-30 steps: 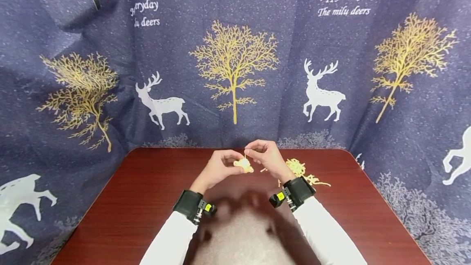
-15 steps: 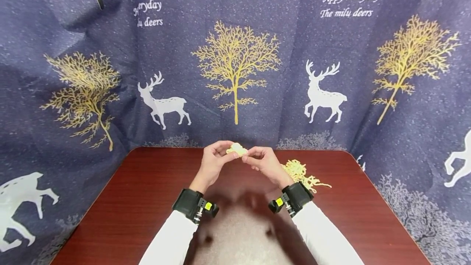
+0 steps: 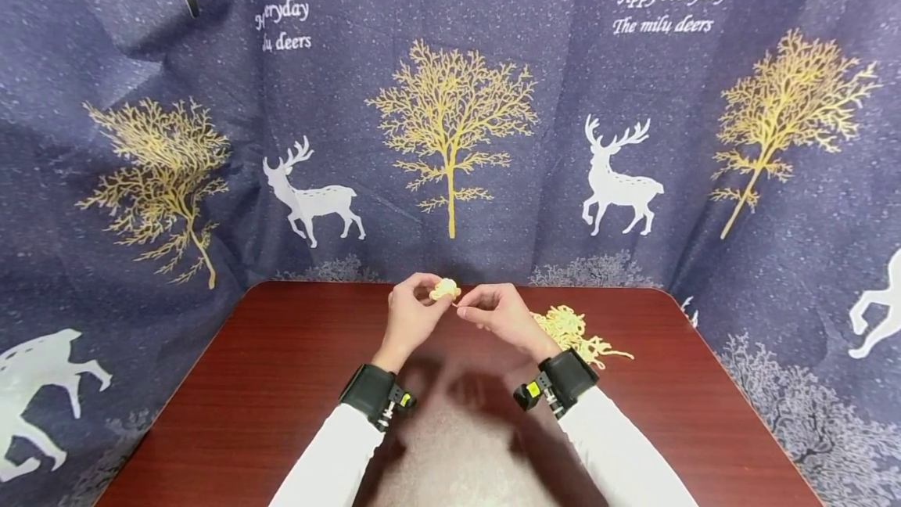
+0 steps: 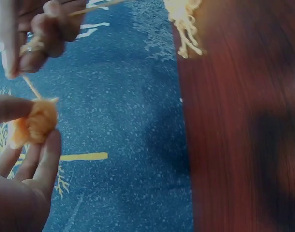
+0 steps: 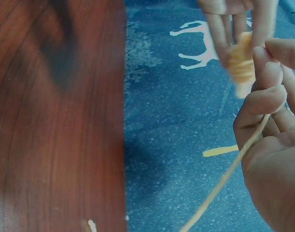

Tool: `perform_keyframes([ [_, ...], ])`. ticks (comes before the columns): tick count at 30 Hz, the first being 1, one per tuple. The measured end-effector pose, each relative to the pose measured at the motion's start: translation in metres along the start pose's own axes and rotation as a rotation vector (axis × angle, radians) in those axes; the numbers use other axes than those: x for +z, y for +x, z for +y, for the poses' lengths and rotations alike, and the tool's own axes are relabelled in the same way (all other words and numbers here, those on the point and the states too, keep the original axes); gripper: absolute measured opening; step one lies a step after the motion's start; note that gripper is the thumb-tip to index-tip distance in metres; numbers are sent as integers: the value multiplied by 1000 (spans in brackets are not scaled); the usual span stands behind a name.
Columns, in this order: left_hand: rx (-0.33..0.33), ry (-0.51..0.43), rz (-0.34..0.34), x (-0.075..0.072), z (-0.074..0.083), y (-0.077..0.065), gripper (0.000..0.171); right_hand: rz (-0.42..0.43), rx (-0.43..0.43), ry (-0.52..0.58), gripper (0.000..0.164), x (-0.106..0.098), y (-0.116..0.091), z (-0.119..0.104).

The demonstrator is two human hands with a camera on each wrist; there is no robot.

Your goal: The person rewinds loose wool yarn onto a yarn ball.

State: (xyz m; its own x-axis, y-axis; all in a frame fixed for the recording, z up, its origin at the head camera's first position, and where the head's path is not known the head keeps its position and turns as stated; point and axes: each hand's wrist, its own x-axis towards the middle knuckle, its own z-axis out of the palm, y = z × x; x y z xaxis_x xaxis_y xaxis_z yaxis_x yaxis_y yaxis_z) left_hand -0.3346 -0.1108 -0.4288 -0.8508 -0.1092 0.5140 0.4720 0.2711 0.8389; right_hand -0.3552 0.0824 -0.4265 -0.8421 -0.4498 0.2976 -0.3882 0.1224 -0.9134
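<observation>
Yarn bundle (image 3: 445, 289): where do you have it?

I have it raised near the far edge of the table (image 3: 281, 382), pinched between the thumb and fingers of the left hand (image 3: 408, 318).

And the right hand (image 3: 501, 318)?

Just beside it. On my left wrist feed, its fingertips pinch a strand (image 4: 31, 87) running from the bundle; my right wrist feed shows yarn leaving its curled fingers.

Farther out?

I see a loose yarn pile (image 3: 563, 325) on the table near the right wrist, and a blue cloth (image 3: 493, 178) printed with trees and deer behind.
</observation>
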Motion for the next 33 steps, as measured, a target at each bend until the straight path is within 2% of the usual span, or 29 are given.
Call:
perform_keyframes([
  [3,36,84,-93,0,-3,-2,25,13,-9,18,12,-3,1,-3],
  [6,62,111,-219,-2,-5,-3,26,30,-3,35,13,-6,3,-5],
  [8,70,89,-313,-3,-7,-3,26,45,4,36,15,-8,4,-6],
  [12,73,-29,-465,-7,-7,-2,30,71,8,31,18,-12,6,-6],
  [16,48,-210,-519,-10,-5,0,32,75,14,44,19,-13,7,-4],
  [20,-10,-422,-493,-11,0,1,32,73,25,103,18,-13,7,-3],
  [25,-69,-613,-361,-9,5,2,31,74,28,156,14,-11,5,1],
  [29,-115,-671,-235,-6,7,3,30,67,49,144,12,-7,3,5],
  [33,-170,-634,-108,-2,6,4,29,60,65,104,15,-4,0,8],
])
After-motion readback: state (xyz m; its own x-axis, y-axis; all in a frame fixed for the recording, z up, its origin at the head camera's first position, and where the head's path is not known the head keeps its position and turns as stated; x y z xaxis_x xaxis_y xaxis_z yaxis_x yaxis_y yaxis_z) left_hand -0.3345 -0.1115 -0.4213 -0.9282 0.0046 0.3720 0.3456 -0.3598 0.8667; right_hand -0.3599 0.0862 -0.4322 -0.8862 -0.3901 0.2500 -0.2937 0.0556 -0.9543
